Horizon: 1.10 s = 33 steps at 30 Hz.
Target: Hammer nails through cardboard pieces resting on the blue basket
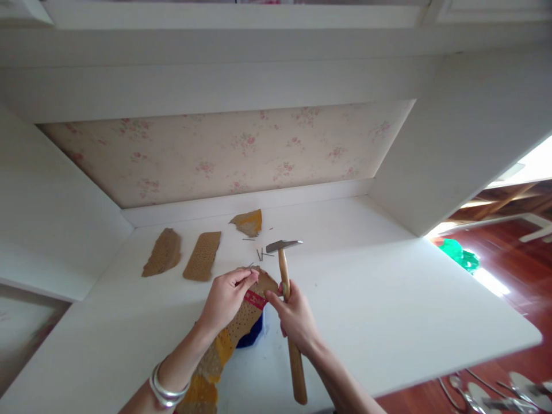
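Head view: your right hand is clenched round the hammer handle, head up, just above the loose nails. Your left hand pinches the top end of the leather strip, which lies on the table between both hands. The strip's red band has markings too small to read. Three leather scraps lie further back.

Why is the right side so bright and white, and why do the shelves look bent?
Head view: daylight at the right edge burns out to white and glares on the red floor. The wide lens bows the shelf edges. The left hand, right hand and hammer look sharp. Shadows on the table are faint and soft.
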### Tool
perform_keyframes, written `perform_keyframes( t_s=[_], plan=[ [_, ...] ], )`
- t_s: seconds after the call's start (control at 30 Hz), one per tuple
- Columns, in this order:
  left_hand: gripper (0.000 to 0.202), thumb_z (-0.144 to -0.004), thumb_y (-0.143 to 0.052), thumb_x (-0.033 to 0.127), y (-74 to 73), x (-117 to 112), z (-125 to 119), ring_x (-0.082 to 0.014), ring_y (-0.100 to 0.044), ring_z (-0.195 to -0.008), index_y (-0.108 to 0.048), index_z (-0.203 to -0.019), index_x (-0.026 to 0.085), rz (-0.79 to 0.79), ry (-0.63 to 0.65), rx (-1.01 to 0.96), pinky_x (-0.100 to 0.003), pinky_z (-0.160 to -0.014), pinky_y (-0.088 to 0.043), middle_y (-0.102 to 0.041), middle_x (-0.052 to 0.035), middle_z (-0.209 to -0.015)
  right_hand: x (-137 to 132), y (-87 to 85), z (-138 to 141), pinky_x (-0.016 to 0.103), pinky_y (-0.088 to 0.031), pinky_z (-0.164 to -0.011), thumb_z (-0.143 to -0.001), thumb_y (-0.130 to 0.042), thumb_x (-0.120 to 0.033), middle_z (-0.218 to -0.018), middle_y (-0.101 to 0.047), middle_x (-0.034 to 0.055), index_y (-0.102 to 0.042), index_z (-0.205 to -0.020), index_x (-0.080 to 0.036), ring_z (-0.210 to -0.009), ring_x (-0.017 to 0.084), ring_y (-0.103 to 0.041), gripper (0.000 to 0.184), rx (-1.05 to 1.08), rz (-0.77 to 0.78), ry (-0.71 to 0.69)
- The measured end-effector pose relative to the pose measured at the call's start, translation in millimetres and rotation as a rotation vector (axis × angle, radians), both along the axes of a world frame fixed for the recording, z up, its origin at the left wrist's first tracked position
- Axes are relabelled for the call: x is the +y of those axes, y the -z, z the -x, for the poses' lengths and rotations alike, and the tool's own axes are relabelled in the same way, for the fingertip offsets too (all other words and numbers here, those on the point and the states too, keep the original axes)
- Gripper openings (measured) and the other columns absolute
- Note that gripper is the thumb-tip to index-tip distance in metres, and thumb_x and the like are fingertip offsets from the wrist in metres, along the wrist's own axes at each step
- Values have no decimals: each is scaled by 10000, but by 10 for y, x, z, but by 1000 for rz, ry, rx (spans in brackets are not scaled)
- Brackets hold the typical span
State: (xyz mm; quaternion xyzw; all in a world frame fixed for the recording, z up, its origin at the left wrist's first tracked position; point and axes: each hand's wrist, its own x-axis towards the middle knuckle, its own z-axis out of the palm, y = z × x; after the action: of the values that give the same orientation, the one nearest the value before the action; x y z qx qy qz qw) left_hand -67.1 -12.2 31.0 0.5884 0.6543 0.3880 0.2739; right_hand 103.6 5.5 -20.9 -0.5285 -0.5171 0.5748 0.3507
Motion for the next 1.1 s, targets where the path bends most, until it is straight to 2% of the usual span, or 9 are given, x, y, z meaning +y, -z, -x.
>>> perform_keyframes(
  t_s=[0.13,0.27,0.43,0.53,0.6,0.77,0.87,1.0,1.1],
  plan=[
    [295,-882,-590,470,-48,-93,212,-207,-696,-943,-770,-934,242,41,-8,75,-262,-862,-511,-768,-9,-982,-28,-9,62,158,-274,-237,-832,-615,-400,-469,-395,-142,-390,-807,-247,-252,48,-332,273,77,39,-13],
    [293,-874,-600,470,-72,-226,372,-206,-696,-958,-766,-987,257,161,12,-19,-258,-871,-507,-771,2,-977,-61,-71,43,145,-246,-220,-855,-574,-387,-452,-345,-163,-346,-810,-261,-244,49,-316,265,144,68,-18],
    [298,-868,-605,476,-279,-328,337,-200,-691,-942,-767,-980,254,188,-15,-36,-227,-817,-510,-770,7,-955,-92,-216,5,128,-202,-221,-862,-570,-387,-415,-321,-173,-327,-802,-262,-237,46,-305,280,183,82,0],
    [288,-875,-590,478,-435,-279,297,-192,-690,-914,-764,-952,261,156,0,25,-215,-788,-503,-768,23,-916,-84,-280,-16,124,-191,-221,-863,-573,-397,-419,-326,-173,-329,-805,-261,-234,43,-310,285,185,77,16],
    [306,-881,-571,487,-457,-211,285,-195,-693,-883,-762,-919,251,150,31,68,-218,-766,-501,-767,27,-889,-60,-284,-28,123,-194,-221,-860,-580,-394,-427,-332,-171,-331,-803,-259,-234,40,-314,288,176,67,31],
    [327,-909,-535,450,-232,-74,220,-195,-700,-764,-761,-828,228,162,85,208,-231,-678,-490,-768,13,-810,-7,-149,-32,128,-230,-218,-850,-593,-363,-443,-350,-165,-343,-793,-257,-237,43,-332,278,145,49,59],
    [287,-915,-551,396,-121,-31,97,-180,-690,-706,-763,-811,234,42,119,313,-248,-681,-488,-764,-5,-774,-6,-47,-23,136,-253,-218,-850,-591,-355,-457,-353,-159,-348,-781,-257,-244,45,-336,271,136,47,62],
    [195,-915,-578,296,-22,51,-92,-167,-695,-810,-756,-863,239,-116,215,239,-254,-776,-510,-765,-13,-865,-11,18,-23,142,-260,-216,-849,-602,-370,-449,-356,-156,-363,-785,-256,-251,52,-338,273,128,42,59],
    [160,-909,-596,268,126,105,-146,-158,-707,-829,-753,-903,238,-148,193,155,-244,-779,-533,-769,-7,-912,-8,32,-28,143,-254,-213,-843,-614,-386,-446,-362,-156,-368,-794,-257,-250,54,-333,282,125,42,60]
  ],
)
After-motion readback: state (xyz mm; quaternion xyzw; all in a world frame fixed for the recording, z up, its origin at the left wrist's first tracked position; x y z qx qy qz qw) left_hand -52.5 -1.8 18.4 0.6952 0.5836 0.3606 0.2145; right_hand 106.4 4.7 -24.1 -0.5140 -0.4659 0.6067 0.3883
